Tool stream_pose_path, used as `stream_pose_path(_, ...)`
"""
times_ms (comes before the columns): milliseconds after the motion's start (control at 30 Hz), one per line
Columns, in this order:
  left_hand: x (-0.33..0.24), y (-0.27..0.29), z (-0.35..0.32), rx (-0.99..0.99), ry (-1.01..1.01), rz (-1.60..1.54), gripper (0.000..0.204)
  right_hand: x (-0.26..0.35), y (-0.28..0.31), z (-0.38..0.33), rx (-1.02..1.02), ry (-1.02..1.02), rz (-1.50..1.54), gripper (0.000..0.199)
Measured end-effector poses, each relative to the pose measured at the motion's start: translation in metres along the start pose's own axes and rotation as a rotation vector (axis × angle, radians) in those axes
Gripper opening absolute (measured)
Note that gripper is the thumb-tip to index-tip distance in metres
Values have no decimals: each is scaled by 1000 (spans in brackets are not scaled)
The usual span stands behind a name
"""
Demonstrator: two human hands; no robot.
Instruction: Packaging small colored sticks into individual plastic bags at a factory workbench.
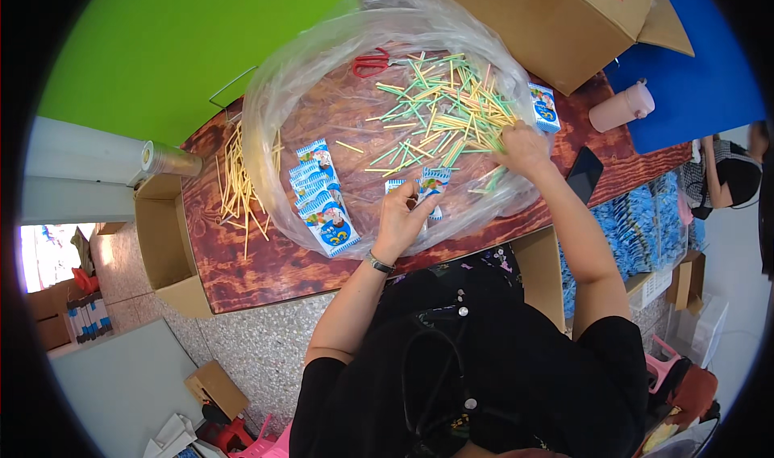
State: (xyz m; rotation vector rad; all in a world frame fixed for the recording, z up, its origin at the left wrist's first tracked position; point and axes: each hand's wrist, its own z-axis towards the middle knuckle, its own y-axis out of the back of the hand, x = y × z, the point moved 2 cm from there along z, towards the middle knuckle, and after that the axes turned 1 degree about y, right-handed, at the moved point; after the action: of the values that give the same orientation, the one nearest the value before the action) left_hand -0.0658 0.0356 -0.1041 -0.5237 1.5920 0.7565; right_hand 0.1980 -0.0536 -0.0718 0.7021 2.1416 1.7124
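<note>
My left hand (399,222) is closed on a small blue-and-white packet (434,185), held upright between thumb and fingers near the table's front edge. Part of another packet (393,185) shows just behind its fingers. At the right end of a loose pile of thin yellow and green sticks (451,107), my right hand (526,150) has its fingers curled down into the sticks; the fingertips are partly hidden. Left of my left hand lies an overlapping row of similar packets (329,216). All this rests in a spread-open clear plastic bag (310,71).
Red-handled scissors (372,62) lie beside the pile. Yellow sticks (238,176) heap on the wooden table (234,272) at left. Right of the bag are a packet (544,107), a phone (584,174) and a pink bottle (621,107). A cardboard box (540,22) stands behind.
</note>
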Motion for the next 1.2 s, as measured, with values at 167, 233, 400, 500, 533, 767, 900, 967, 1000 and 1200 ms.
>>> stream_pose_path(167,-7,7,-2,21,-70,118,18,-5,-18,8,-38,25,-75,38)
stream_pose_path(233,-10,10,-5,14,-37,112,18,-12,-16,5,-26,74,-60,34)
stream_pose_path(400,-3,12,-4,3,-17,94,16,-39,-14,15,-113,277,111,28)
stream_pose_path(500,0,13,-6,1,-12,74,16,-36,1,19,-151,320,263,28)
stream_pose_path(533,0,15,-7,3,3,64,16,-34,5,17,-86,307,577,29)
stream_pose_path(767,3,20,-9,-162,-124,-3,29,16,43,23,539,230,859,33)
stream_pose_path(900,4,26,-13,-221,-140,16,29,65,46,34,145,611,-414,30)
stream_pose_path(967,8,33,-18,-149,-16,77,19,101,33,32,146,505,-387,26)
stream_pose_path(1000,3,33,-17,-170,-9,80,17,111,15,32,167,492,-432,22)
stream_pose_path(1200,-9,45,-16,-360,-96,115,26,103,-10,42,67,498,-393,17)
